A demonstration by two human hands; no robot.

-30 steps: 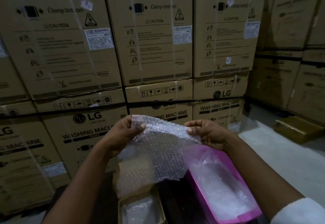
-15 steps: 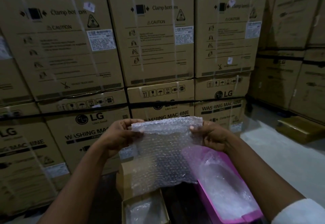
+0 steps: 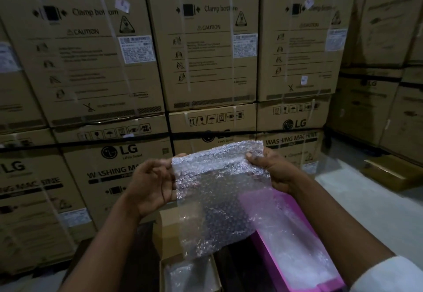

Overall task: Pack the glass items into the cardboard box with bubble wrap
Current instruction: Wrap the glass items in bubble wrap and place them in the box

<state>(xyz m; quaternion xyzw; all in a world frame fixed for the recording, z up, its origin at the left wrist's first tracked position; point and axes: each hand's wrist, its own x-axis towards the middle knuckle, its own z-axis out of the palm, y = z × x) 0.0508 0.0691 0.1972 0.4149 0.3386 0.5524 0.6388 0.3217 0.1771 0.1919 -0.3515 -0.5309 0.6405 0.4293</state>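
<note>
Both hands (image 3: 155, 184) (image 3: 272, 168) hold bubble wrap (image 3: 217, 191) above the cardboard box (image 3: 164, 225)

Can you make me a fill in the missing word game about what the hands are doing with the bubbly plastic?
1. Both hands hold up a sheet of ____ wrap.
2. The left hand and right hand pinch the sheet near its ____ edge.
3. The open box under the right arm is coloured ____.
4. The big stacked cartons behind say "WASHING ____".

Missing words: bubble; top; pink; MACHINE
</note>
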